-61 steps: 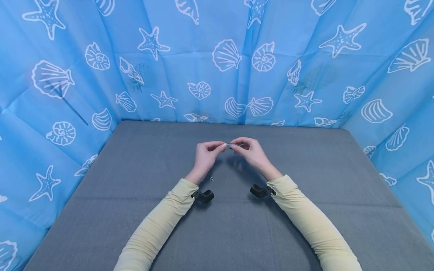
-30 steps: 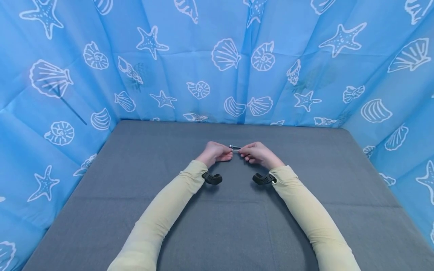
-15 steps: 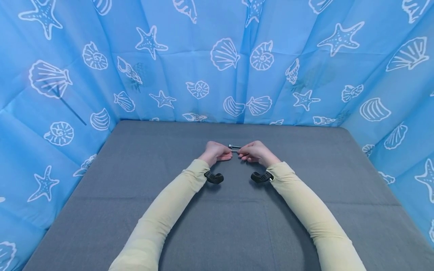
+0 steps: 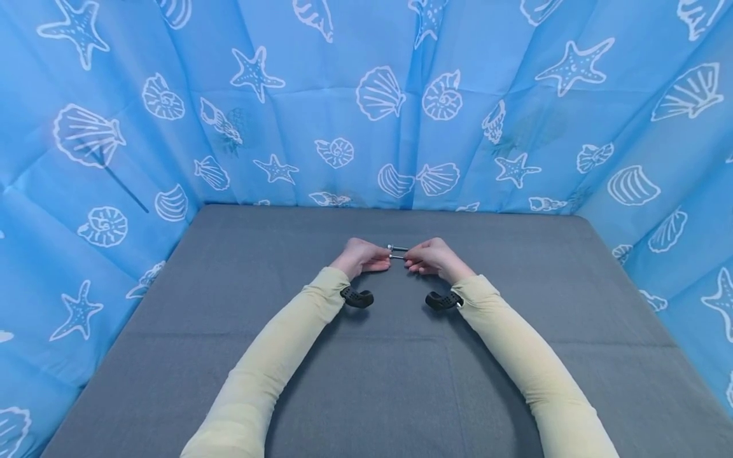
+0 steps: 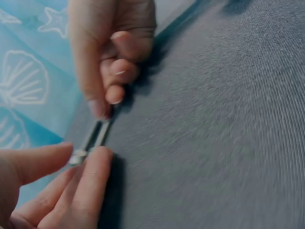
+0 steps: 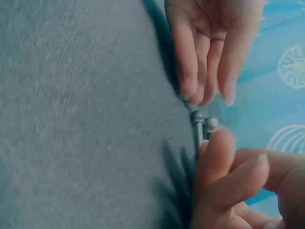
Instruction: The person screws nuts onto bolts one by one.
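Two slim metal bolts lie side by side between my hands in the head view: a far bolt (image 4: 397, 248) and a near bolt (image 4: 397, 257), heads pointing left. My right hand (image 4: 436, 259) pinches the near bolt by its shank end, with thumb and fingertips together in the left wrist view. Whether those fingers also hold the far bolt I cannot tell. Around the heads, my left hand (image 4: 363, 256) keeps its thumb and fingers apart. In the right wrist view a small gap separates the left fingertips (image 6: 188, 88) from the bolt heads.
A grey cloth-covered table (image 4: 366, 375) spreads beneath both arms. Blue curtains (image 4: 338, 108) with white shells and starfish stand along its back and sides. Black bands (image 4: 357, 298) stick out at the wrists.
Both hands have come down from holding one bolt raised; two bolts now lie parallel. In the last half second my left fingers have drawn slightly left, baring the near bolt's head.
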Tool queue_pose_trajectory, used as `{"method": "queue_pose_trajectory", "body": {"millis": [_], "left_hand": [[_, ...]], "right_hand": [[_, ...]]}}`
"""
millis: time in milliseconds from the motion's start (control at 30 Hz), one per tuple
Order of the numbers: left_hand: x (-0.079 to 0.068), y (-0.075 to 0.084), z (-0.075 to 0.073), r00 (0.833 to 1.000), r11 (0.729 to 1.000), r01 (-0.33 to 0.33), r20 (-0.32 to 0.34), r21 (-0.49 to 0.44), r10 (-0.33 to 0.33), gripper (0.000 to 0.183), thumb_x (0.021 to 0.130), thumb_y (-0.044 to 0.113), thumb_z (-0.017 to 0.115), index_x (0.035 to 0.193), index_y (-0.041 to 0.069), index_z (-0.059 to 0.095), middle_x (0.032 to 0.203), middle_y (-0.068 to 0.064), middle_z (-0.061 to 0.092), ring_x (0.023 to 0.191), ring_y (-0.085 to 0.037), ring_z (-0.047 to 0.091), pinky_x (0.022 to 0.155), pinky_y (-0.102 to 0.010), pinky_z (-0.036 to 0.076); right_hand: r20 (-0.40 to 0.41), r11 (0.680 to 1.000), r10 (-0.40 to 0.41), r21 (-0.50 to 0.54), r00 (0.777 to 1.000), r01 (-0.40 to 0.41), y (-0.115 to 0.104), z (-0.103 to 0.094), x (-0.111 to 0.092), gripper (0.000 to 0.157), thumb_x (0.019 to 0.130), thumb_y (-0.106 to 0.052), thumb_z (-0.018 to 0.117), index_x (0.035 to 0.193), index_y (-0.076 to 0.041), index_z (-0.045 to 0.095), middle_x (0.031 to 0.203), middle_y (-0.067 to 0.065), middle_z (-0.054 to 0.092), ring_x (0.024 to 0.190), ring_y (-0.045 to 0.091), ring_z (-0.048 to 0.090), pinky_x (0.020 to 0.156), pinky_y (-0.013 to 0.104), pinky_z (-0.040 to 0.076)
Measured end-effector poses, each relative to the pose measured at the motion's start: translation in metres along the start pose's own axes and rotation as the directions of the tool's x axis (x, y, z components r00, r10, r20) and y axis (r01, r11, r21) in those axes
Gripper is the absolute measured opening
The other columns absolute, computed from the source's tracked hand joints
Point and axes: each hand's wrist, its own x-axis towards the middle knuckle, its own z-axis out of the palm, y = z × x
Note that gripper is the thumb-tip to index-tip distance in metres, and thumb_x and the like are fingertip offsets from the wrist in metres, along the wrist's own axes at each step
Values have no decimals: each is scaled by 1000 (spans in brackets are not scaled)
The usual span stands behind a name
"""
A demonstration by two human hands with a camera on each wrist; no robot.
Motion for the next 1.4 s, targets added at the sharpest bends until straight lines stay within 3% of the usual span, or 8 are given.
{"method": "queue_pose_trajectory", "body": {"millis": [133,300,467,633,900,1067,1300,1400], "left_hand": [[-14,11,-19,998,997,-20,68,72,15,32,88,5,70,117,-6,64,106,-20,68,84,-23,70,78,-33,57],[-32,17,-55,991,998,-35,132,53,28,41,89,7,69,126,-6,58,96,-16,70,81,-21,70,83,-35,55],[-46,8,-90,987,998,-23,161,52,14,45,90,11,68,130,-6,54,98,-15,70,84,-21,70,87,-37,54],[-52,-5,-112,986,996,0,164,93,-15,43,91,14,68,127,-7,56,96,-13,70,83,-20,69,84,-35,55],[-57,-24,-129,985,982,29,159,186,-59,41,92,27,66,120,-3,62,96,-11,71,86,-20,70,80,-32,57],[-66,-32,-135,985,968,23,162,250,-65,38,91,26,68,116,-3,64,94,-11,71,84,-19,70,77,-32,57],[-76,-36,-134,984,947,-34,178,319,-25,37,88,22,72,111,-5,66,93,-14,71,79,-17,70,74,-32,58],[-80,-37,-131,984,916,-88,177,391,19,36,83,22,77,108,-4,69,92,-14,72,78,-17,70,72,-31,58]], "right_hand": [[23,999,-51,3,998,51,1,1,-7,30,94,-14,62,117,4,61,76,2,68,62,6,63,51,17,50],[86,995,-98,3,991,98,-2,9,-15,34,94,-17,62,120,5,60,82,4,69,64,7,63,53,18,51],[174,993,-113,-10,978,116,-1,26,-21,32,94,-17,62,118,5,62,86,7,69,66,9,63,52,19,50],[246,988,-146,-8,958,152,2,42,-24,30,94,-16,62,114,6,63,85,7,70,65,9,63,50,19,48],[329,977,-143,-103,933,186,4,65,-31,24,93,-16,64,109,2,69,88,10,71,65,10,63,51,19,49],[373,955,-178,-159,911,252,8,77,-34,21,92,-15,65,105,1,70,86,10,71,64,11,63,51,21,50],[357,918,-226,-234,906,321,8,86,-37,15,87,-12,71,96,-1,73,75,8,70,59,11,62,48,22,50],[333,887,-257,-291,907,358,7,89,-39,12,84,-12,74,91,-2,74,71,8,69,57,11,63,47,23,51]]}}
